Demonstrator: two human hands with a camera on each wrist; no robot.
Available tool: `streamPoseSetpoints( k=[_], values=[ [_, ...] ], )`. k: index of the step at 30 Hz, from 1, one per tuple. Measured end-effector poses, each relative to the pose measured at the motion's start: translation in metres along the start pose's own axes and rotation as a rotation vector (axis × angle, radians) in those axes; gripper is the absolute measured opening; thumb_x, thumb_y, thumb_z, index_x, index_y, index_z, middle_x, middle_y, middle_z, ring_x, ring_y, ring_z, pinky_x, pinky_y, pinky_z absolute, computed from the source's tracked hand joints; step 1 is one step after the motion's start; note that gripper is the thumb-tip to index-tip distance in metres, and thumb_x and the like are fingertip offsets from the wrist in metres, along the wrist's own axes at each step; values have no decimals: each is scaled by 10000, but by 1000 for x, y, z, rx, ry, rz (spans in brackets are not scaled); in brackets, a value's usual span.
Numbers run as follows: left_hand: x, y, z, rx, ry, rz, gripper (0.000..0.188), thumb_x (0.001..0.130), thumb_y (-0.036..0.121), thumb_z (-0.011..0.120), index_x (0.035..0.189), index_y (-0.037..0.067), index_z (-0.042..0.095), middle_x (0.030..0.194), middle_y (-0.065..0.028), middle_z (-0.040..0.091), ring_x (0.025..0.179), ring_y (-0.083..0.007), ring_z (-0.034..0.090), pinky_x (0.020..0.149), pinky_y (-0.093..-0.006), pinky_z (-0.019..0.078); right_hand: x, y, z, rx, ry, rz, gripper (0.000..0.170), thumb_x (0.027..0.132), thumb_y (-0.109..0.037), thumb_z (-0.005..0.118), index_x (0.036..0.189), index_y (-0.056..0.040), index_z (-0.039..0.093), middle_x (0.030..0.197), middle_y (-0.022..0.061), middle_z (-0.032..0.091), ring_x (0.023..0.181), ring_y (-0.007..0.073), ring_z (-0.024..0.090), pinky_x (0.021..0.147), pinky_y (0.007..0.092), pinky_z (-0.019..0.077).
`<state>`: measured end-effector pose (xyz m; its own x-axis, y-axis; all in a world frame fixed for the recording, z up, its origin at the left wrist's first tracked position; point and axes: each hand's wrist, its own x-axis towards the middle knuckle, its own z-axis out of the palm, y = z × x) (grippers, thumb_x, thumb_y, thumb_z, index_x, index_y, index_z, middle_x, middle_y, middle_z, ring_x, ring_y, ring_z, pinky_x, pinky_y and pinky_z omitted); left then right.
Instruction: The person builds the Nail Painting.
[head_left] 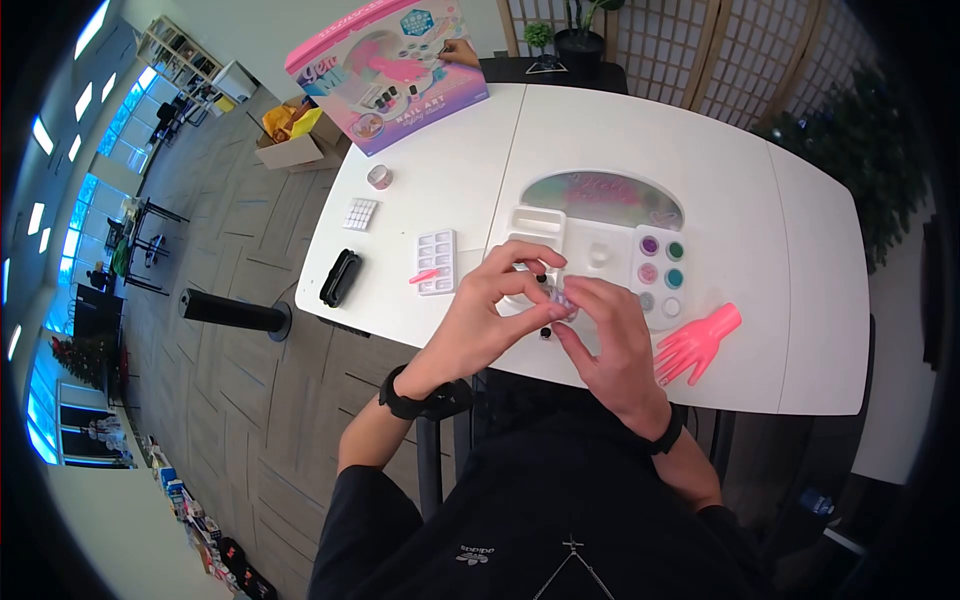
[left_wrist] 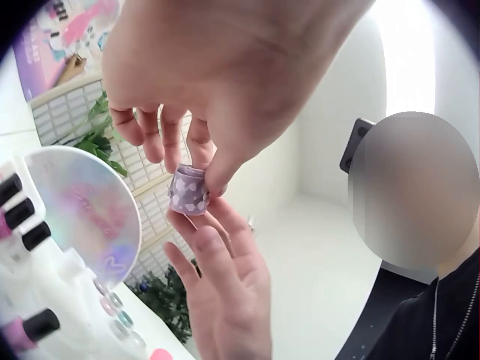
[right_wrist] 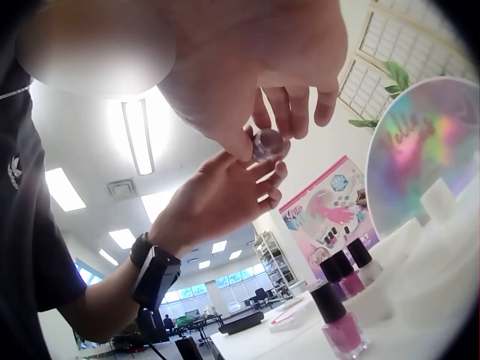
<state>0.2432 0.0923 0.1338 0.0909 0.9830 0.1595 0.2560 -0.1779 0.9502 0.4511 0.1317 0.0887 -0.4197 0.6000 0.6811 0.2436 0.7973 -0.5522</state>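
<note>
Both hands meet over the table's front edge around a small lilac roll (left_wrist: 189,190) with a pale heart-like pattern. Thumb and fingers of the left hand (head_left: 475,320) pinch it from above in the left wrist view. My right hand (head_left: 618,350) grips its lower side with thumb and fingertips. The roll (right_wrist: 268,144) shows a round end in the right wrist view. Beneath the hands stands a white nail-art station (head_left: 612,235) with a shiny curved panel (head_left: 605,200). Several nail polish bottles stand on it, a pink one (right_wrist: 345,334) nearest; the hands partly hide them in the head view.
Right of the station lies a pink model hand (head_left: 697,342). Glitter pots (head_left: 648,272) sit in the station's right side. To the left are a compartment tray (head_left: 436,250) with a pink tool (head_left: 424,276), a black case (head_left: 341,278), a small jar (head_left: 379,177) and an upright box (head_left: 400,80).
</note>
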Motion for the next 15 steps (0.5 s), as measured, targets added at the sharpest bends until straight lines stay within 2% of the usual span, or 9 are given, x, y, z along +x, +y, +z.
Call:
streamPoseSetpoints(
  k=[3,6,11,15],
  values=[
    [2,-2,1,-102,-60,-26,95,948,45,833,879,27,769,1437,-73,658,1301,-215,580,1147,-398,468,-4,4,-2,76,-26,58,487,890,-64,895,1331,-54,688,1219,99,757,1122,312,731,966,448,553],
    [4,-4,1,-139,-97,-19,80,949,27,821,886,25,772,1454,-82,650,1321,-222,569,1152,-412,467,-3,-6,-9,274,-97,327,380,945,-81,858,1294,-40,715,1149,112,781,1085,295,750,953,414,570],
    [4,-7,-9,-149,-170,-37,39,932,23,826,954,32,795,1512,-100,627,1385,-239,551,1182,-438,446,-4,0,-14,647,-208,585,307,1042,-130,765,1314,4,715,1122,104,795,1080,200,756,986,352,570],
    [1,-3,-15,-111,-244,-48,135,905,34,850,1035,48,815,1574,-116,601,1481,-276,520,1207,-464,423,-2,4,-18,972,-261,786,311,1095,-169,711,1314,53,709,1104,88,789,1050,143,731,977,327,561]
  ],
)
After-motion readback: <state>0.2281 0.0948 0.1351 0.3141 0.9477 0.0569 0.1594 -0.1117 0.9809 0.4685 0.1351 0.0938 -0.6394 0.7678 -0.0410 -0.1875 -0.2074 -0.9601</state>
